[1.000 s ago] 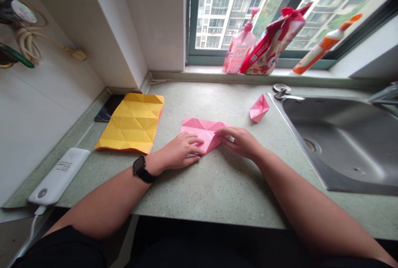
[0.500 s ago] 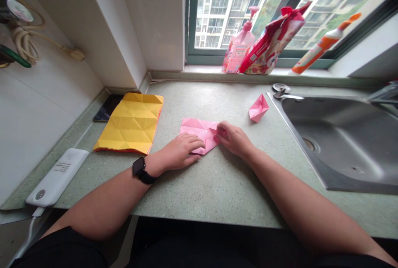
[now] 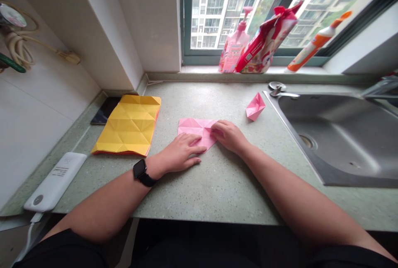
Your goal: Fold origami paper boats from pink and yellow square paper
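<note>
Pink paper (image 3: pixel 195 126), partly beneath left hand (image 3: pixel 180 153)

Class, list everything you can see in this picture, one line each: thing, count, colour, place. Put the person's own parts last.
Counter: one, speckled green, beneath everything.
Pink sheet: one, pink, creased, mid-counter under both hands.
Folded paper shape: one, pink, right of the sheet, beside the sink.
Paper stack: one, yellow on top, orange edges, left of the sheet.
Dark slab: one, black, partly under the stack.
Power bank: one, white, near-left counter edge.
Sink: one, steel, right.
Pump bottle: one, pink, windowsill.
Pouch: one, red, windowsill.
Squeeze bottle: one, orange and white, tilted, windowsill.
Watch: one, black, left wrist.
Left hand: flat on the sheet.
Right hand: fingers curled at the sheet's right edge.
</note>
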Motion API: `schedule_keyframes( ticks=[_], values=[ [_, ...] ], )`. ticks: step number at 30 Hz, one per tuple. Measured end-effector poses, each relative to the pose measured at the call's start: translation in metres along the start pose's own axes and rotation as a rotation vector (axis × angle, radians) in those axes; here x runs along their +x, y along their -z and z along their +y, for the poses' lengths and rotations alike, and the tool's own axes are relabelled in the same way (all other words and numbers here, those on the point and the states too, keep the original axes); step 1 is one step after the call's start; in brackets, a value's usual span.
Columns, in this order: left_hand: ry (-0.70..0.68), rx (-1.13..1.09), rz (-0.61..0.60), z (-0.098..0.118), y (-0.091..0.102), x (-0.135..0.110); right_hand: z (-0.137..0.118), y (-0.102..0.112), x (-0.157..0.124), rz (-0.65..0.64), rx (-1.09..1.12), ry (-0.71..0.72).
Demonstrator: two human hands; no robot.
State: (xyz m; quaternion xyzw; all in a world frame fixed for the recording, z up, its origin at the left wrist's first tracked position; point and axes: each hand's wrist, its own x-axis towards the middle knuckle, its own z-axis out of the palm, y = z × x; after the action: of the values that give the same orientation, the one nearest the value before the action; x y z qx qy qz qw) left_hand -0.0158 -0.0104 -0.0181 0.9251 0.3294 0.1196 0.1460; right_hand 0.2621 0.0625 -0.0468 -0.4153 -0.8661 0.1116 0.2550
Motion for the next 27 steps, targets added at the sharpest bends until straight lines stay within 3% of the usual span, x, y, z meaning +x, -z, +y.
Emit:
schedule_keyframes(
  ticks=[6,11,19,27],
  values=[
    [-0.043,-0.025,-0.03,0.0,-0.001,0.001,-0.021,0.013,-0.007,0.053,-0.153,0.05],
    [-0.061,-0.033,-0.034,-0.002,-0.003,0.002,-0.041,0.016,-0.022,-0.119,-0.207,0.081],
    [-0.056,-0.038,-0.031,-0.004,-0.005,0.002,-0.049,0.001,-0.013,-0.177,-0.36,0.003],
    [-0.065,-0.029,-0.028,-0.004,-0.002,0.002,-0.063,0.023,-0.031,-0.239,-0.328,0.034]
  ],
)
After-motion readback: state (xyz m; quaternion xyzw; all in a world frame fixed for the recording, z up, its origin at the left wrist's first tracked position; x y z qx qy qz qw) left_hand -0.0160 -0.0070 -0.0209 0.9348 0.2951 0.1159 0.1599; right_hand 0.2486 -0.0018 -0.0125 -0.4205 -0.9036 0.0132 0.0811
